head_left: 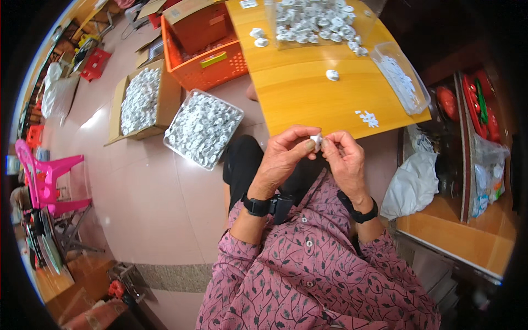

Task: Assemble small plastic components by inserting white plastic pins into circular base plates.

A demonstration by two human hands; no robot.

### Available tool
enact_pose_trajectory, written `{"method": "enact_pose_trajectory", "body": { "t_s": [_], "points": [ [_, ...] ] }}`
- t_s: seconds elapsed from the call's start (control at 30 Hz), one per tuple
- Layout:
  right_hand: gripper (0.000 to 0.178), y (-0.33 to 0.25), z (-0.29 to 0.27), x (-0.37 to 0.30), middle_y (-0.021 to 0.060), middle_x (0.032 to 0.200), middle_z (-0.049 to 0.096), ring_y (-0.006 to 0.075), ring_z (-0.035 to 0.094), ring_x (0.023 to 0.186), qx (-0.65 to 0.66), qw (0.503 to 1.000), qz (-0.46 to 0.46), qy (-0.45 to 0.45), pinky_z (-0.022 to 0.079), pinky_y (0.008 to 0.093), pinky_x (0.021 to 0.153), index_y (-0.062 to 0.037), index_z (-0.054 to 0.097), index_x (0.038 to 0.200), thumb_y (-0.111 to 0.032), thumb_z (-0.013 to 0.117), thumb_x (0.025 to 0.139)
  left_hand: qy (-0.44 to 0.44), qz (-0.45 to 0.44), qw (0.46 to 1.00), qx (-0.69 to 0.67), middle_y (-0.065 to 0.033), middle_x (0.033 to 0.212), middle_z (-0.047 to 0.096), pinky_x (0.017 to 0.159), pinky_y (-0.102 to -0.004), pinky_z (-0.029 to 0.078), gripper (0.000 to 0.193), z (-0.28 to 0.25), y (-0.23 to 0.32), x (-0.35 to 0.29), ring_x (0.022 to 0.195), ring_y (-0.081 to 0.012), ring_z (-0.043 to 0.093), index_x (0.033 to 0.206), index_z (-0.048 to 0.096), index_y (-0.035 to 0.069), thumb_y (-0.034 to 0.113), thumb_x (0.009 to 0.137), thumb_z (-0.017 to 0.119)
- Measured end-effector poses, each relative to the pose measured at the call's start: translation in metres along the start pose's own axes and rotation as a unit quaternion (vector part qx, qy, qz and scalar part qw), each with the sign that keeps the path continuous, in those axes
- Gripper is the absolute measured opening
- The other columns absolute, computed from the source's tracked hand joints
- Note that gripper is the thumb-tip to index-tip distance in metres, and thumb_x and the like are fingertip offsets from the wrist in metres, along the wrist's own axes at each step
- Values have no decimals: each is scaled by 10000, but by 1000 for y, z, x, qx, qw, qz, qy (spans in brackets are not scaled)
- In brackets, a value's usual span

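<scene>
Between both hands, just off the near edge of the yellow wooden table [308,99], is a small white plastic part [315,142]. My left hand [283,157] pinches it between thumb and fingers. The fingertips of my right hand [345,157] are pressed together at its right side; whether they hold a separate tiny piece is hidden. On the table ahead lie one round white plastic part [332,75] and a small pile of white bits [367,118]. A clear tray [421,102] of small white pieces stands at the table's right edge.
A clear bin [272,33] of round white parts stands on the table's far side. Left of the table are a tub [240,118] and a cardboard box [171,93] full of white parts, and an orange crate [228,66]. A pink chair [55,170] stands far left; a white bag [410,184] lies right.
</scene>
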State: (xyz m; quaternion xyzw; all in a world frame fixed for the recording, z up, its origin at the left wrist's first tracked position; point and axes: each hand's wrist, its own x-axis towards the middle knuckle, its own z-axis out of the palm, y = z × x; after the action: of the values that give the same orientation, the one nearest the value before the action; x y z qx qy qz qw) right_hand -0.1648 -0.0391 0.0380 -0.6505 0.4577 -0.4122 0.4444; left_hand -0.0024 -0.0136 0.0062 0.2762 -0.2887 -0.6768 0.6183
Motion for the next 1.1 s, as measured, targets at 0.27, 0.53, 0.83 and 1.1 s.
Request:
{"method": "enact_pose_trajectory", "body": {
  "t_s": [0.27, 0.53, 0.83, 1.1],
  "points": [
    [98, 0, 2, -1, 14, 789, 629, 54, 560, 701, -15, 999, 12, -31, 465, 223, 617, 16, 614, 944, -72, 659, 938, 51, 12, 998, 37, -62, 1023, 679, 740, -237, 535, 248, -24, 15, -14, 859, -111, 627, 1192, 656, -12, 42, 951, 645],
    [91, 10, -13, -8, 55, 785, 630, 88, 584, 678, -115, 992, 1, -45, 485, 240, 622, 15, 622, 917, -60, 674, 919, 247, 69, 967, -12, -89, 973, 678, 707, -228, 523, 261, -140, 11, -39, 793, -147, 625, 1202, 629, -47, 57, 962, 632],
    [92, 14, -13, -13, 76, 818, 649, 116, 612, 678, -147, 987, 6, -58, 504, 255, 626, 18, 627, 929, -58, 676, 911, 463, 102, 876, -86, -136, 1057, 580, 873, -379, 591, 295, -316, -9, -28, 910, -249, 631, 1175, 523, -87, 10, 928, 651],
    [73, 24, -24, -12, 47, 806, 643, 84, 581, 668, -161, 986, 2, -34, 481, 241, 609, 13, 635, 931, -51, 668, 917, 561, 60, 824, -47, -246, 1100, 546, 742, -394, 639, 309, -322, -19, -25, 865, -303, 617, 1119, 480, -173, -34, 906, 655]
  ]
}}
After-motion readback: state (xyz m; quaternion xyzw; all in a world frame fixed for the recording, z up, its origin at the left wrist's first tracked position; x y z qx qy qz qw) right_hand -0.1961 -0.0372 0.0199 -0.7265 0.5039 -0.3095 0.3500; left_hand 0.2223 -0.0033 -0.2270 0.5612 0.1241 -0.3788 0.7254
